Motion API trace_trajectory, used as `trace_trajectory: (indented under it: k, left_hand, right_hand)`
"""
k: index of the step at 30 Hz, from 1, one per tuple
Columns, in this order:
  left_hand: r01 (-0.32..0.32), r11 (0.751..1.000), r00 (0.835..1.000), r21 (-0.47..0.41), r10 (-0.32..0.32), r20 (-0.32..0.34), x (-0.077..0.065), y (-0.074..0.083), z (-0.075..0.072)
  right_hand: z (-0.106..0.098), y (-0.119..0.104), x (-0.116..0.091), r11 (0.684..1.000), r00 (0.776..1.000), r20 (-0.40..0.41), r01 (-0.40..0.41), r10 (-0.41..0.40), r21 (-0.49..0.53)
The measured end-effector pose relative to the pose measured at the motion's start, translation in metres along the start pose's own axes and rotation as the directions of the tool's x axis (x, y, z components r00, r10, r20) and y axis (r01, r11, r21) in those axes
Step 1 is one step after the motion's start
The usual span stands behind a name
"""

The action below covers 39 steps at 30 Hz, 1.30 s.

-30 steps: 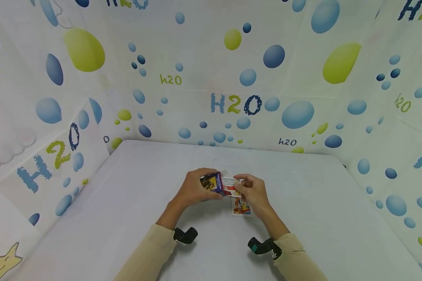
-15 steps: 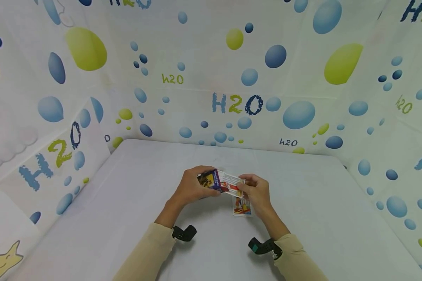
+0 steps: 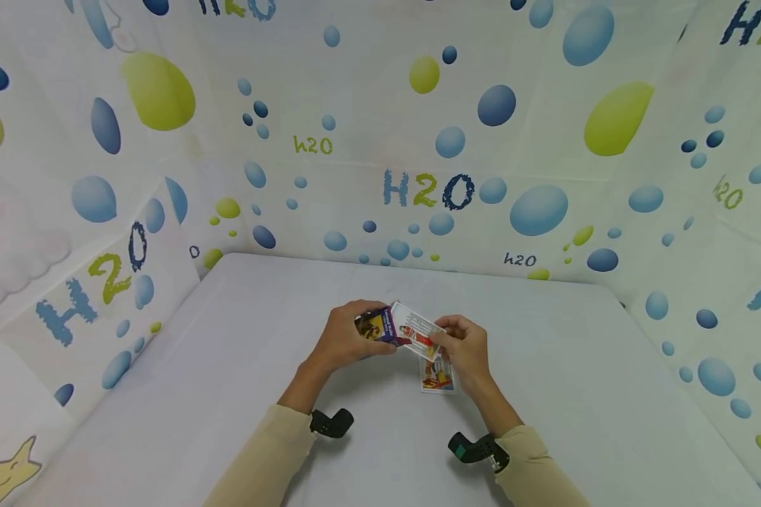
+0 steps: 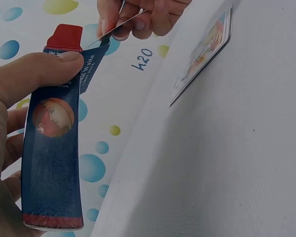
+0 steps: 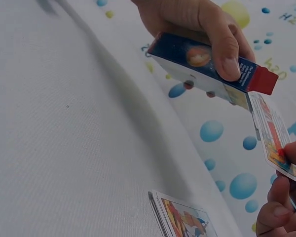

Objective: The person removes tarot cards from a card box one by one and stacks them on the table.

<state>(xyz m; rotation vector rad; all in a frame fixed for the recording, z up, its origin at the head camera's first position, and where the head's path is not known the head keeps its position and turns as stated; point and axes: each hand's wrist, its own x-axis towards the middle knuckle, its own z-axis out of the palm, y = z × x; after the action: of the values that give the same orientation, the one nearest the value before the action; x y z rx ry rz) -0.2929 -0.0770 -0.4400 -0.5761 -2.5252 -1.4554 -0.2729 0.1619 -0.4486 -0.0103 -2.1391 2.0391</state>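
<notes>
My left hand (image 3: 347, 334) grips a small blue card box (image 4: 52, 148) with red ends, held above the table. "Waite" can be read on its flap (image 4: 91, 66), and a red tab (image 4: 66, 37) stands out at the end. My right hand (image 3: 466, 350) pinches a white card with print and a picture (image 3: 416, 332) by its outer end. The card's inner end meets the box's open end; whether part of it is inside cannot be told. Below the right hand, a small stack of picture cards (image 3: 437, 374) lies on the table.
The white cloth-covered table (image 3: 260, 303) spreads around both hands. Behind it rises a white backdrop (image 3: 368, 91) with blue and green drops. Black cameras sit at the left wrist (image 3: 332, 423) and the right wrist (image 3: 472, 448).
The right hand has drawn the pinched card a little to the right, so more of it shows beyond the box. The card now slopes down more steeply. The left hand has shifted slightly left.
</notes>
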Motion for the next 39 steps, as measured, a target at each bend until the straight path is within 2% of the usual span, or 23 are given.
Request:
trace_trajectory:
  k: [9,14,21,32,39]
  left_hand:
    - [-0.016,1.000,1.000,0.012,0.016,0.018,-0.001,0.001,0.002]
    - [-0.022,1.000,0.999,0.020,0.022,0.033,-0.001,0.002,0.004]
    - [-0.047,0.998,0.997,0.051,0.044,0.069,-0.001,0.001,0.010]
    - [-0.064,0.996,0.993,0.069,0.056,0.102,-0.003,0.005,0.017]
    - [-0.069,0.993,0.991,0.091,0.058,0.120,-0.005,0.006,0.020]
  right_hand:
    - [0.001,0.003,-0.001,0.985,0.990,0.011,0.139,-0.138,-0.102]
    - [0.001,0.003,-0.001,0.982,0.988,0.030,0.155,-0.152,-0.111]
    - [0.001,0.001,-0.002,0.966,0.983,0.052,0.181,-0.174,-0.187]
    - [0.002,0.003,-0.002,0.955,0.981,0.089,0.188,-0.172,-0.228]
    - [0.002,-0.001,-0.005,0.926,0.981,0.111,0.187,-0.159,-0.328]
